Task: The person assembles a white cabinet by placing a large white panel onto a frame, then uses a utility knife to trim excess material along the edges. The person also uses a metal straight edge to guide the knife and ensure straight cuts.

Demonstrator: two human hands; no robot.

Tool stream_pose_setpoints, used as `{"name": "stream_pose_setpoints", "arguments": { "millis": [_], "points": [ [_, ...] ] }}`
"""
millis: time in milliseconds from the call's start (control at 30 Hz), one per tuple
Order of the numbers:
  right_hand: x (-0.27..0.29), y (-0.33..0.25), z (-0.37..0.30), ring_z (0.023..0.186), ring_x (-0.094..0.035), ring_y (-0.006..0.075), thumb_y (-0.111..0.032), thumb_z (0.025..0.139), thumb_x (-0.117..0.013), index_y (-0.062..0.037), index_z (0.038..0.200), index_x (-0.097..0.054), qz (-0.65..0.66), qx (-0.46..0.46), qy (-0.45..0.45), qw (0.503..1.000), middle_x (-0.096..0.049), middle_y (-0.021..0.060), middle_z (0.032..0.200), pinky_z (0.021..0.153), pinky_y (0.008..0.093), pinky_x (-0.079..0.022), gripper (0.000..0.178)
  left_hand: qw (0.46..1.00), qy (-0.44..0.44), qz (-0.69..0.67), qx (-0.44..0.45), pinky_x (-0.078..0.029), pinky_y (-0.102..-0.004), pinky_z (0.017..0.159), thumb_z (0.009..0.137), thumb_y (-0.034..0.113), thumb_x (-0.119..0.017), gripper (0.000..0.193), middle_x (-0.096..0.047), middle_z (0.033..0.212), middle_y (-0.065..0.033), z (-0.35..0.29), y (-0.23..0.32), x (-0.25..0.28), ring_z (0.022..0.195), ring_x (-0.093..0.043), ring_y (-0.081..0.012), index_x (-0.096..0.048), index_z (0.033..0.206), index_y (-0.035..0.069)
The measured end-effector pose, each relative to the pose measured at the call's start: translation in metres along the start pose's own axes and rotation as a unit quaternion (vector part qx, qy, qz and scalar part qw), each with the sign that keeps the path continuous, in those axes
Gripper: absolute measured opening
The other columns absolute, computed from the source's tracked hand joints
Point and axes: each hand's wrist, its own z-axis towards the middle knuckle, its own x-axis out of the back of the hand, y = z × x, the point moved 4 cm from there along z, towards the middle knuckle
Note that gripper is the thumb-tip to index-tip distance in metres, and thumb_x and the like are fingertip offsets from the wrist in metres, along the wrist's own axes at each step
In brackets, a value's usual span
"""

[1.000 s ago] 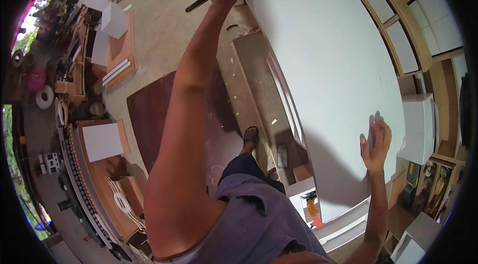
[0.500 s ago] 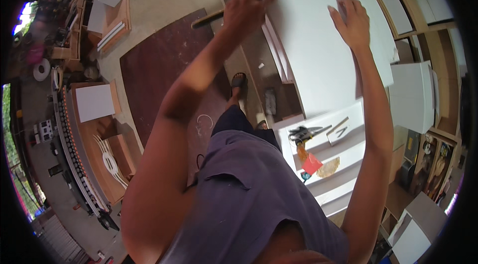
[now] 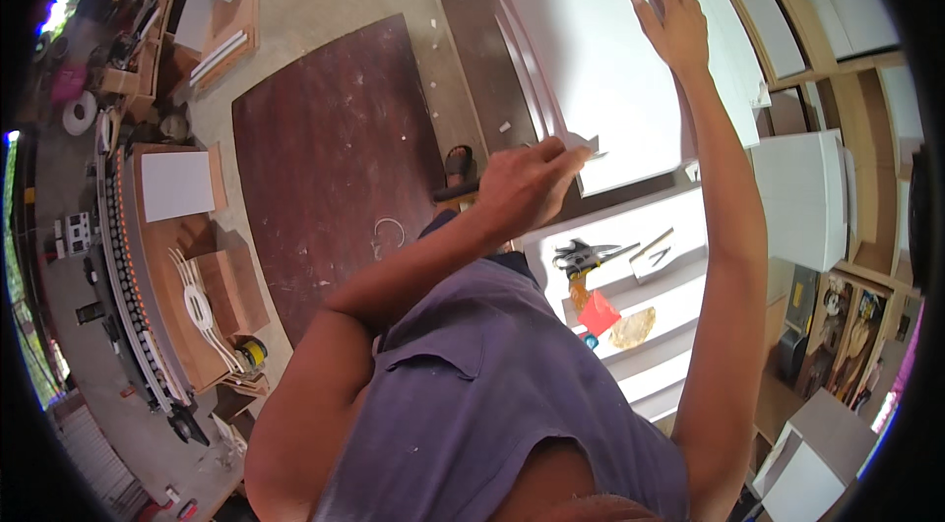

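Observation:
In the head view my left hand [image 3: 527,189] is closed at the near left corner of a large white panel [image 3: 610,60]. A dark bar-like end of a long thin tool [image 3: 453,193] sticks out on its left side; its exact kind is hard to make out. Beyond the fingertips a small grey flat piece [image 3: 593,144] shows at the panel's edge; I cannot tell whether it belongs to the tool. Farther up and to the right, my right hand [image 3: 677,30] rests on the panel's top face, fingers forward and thumb apart.
Near me, white shelf-like pieces [image 3: 669,301] carry black-handled pliers or cutters [image 3: 581,256], a red piece [image 3: 598,312] and a tan scrap [image 3: 632,327]. A dark red-brown board [image 3: 335,148] lies on the floor at left. Wooden cabinet frames [image 3: 871,168] stand to the right.
My left hand has come back toward me and to the right along the panel's left edge, with the tool in it. My right hand stays on the panel, shifted slightly left.

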Motion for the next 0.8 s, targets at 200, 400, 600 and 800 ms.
{"name": "stream_pose_setpoints", "arguments": {
  "millis": [200, 400, 600, 800],
  "points": [
    [0.008, -0.013, 0.009, 0.101, -0.061, 0.0344, -0.035, 0.091, -0.066, -0.0037, 0.117, -0.065, 0.044, 0.015, 0.024, 0.999, -0.063, 0.0159, 0.113, 0.088, 0.0455, -0.049, 0.04, 0.996, -0.059, 0.059, 0.012, -0.049, -0.0383, 0.054, 0.086, 0.012, -0.068, 0.035, -0.065, 0.083, -0.0072, 0.063, -0.043, 0.022, 0.066, -0.064, -0.025, -0.066, 0.12, 0.012],
    [0.008, -0.024, 0.021, 0.115, -0.056, 0.0353, -0.028, 0.091, -0.067, -0.0013, 0.117, -0.063, 0.039, -0.032, -0.043, 0.998, -0.058, 0.018, 0.123, 0.099, 0.0434, -0.044, 0.037, 0.993, 0.044, 0.108, 0.024, -0.055, -0.0451, 0.061, 0.088, 0.014, -0.065, 0.033, -0.07, 0.089, -0.0118, 0.201, -0.191, 0.081, 0.069, -0.068, -0.0323, -0.066, 0.121, 0.016],
    [0.004, -0.02, 0.029, 0.123, -0.05, 0.0385, -0.024, 0.092, -0.062, 0.0011, 0.12, -0.059, 0.038, -0.072, -0.107, 0.991, -0.051, 0.0218, 0.13, 0.103, 0.0466, -0.041, 0.038, 0.978, 0.063, 0.187, 0.072, -0.054, -0.0463, 0.074, 0.091, 0.024, -0.061, 0.024, -0.073, 0.091, -0.0087, 0.369, -0.356, 0.145, 0.082, -0.068, -0.0332, -0.072, 0.112, 0.027],
    [0.0, -0.022, 0.039, 0.125, -0.047, 0.0378, -0.028, 0.093, -0.059, 0.0053, 0.118, -0.057, 0.079, -0.119, -0.137, 0.98, -0.047, 0.0216, 0.129, 0.105, 0.0465, -0.039, 0.042, 0.945, 0.115, 0.284, 0.115, -0.054, -0.046, 0.081, 0.088, 0.031, -0.061, 0.023, -0.073, 0.096, -0.0081, 0.508, -0.509, 0.212, 0.091, -0.068, -0.0353, -0.074, 0.107, 0.03]
  ]
}}
